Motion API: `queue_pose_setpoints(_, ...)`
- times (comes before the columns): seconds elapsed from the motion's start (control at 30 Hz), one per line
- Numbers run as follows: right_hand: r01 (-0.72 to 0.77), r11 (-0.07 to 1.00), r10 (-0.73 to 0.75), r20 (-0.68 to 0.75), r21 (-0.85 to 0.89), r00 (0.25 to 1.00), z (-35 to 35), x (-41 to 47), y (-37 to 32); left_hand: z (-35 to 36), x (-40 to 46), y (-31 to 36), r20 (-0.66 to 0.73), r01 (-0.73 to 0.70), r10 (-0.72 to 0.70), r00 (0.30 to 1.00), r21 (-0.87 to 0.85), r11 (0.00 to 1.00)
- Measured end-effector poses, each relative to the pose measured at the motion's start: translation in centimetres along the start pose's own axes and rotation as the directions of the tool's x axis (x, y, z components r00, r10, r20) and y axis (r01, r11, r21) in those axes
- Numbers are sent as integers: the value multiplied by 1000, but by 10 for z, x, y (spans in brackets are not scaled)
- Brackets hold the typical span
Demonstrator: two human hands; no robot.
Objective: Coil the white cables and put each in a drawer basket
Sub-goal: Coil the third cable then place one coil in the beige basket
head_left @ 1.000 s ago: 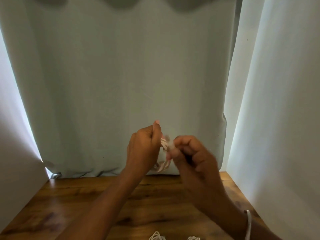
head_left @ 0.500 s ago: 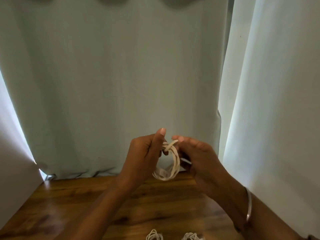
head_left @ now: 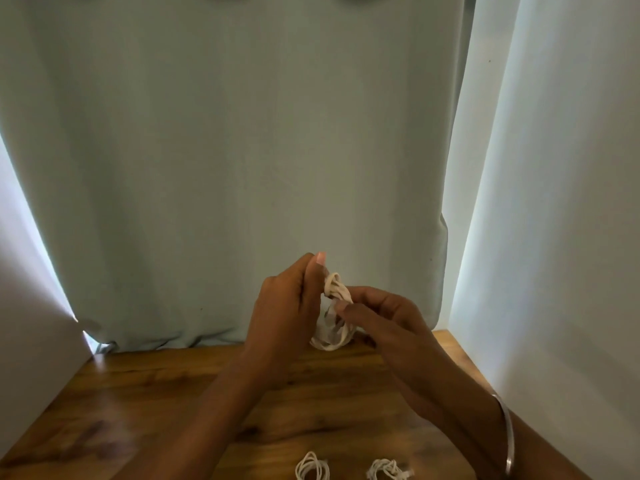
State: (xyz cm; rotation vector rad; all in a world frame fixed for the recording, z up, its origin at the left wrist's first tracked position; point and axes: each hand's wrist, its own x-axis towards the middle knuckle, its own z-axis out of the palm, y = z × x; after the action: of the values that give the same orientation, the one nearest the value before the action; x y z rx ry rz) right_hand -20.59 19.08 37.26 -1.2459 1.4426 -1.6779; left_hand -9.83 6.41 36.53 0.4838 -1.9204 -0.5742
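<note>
Coils first: two white cable bundles (head_left: 311, 470) (head_left: 389, 473) lying side by side on the wooden table (head_left: 138, 403), at its near edge. Farther back, above the table's far edge, left hand (head_left: 287, 306) and right hand (head_left: 377, 317) both pinching a third white cable (head_left: 334, 313), looped, held off the wood. Silver bangle (head_left: 506, 434) on the right wrist. Beyond the table, pale green curtain (head_left: 225, 168).

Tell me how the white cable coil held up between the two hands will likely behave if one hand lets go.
The cable coil looks floppy: its loops sag below the left hand and right hand. It probably weighs little, since fingertips alone pinch it. Its wrapped top may keep the loops bundled, as with the two coils on the table, one and another.
</note>
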Motion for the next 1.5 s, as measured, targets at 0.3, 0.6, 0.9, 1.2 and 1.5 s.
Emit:
queue_pose_setpoints(0.3,-258,955,235,155,147,960,-1,0,0,-5,-6,0,196,-9,51,979,-212,977)
queue_pose_setpoints(0.6,284,759,-405,-84,-585,910,-4,-3,29,-1,-11,-19,86,11,-33,996,250,968)
queue_pose_setpoints(0.9,503,288,-687,190,-815,701,4,-3,46,0,-14,-25,79,41,-59,995,214,976)
queue_pose_setpoints(1.2,542,616,-625,64,-572,778,9,-11,52,4,-18,-43,10,182,-192,981,277,944)
queue_pose_setpoints(1.5,-17,1000,19,-104,26,994,12,-12,68,0,-46,-48,-61,130,-124,990,102,986)
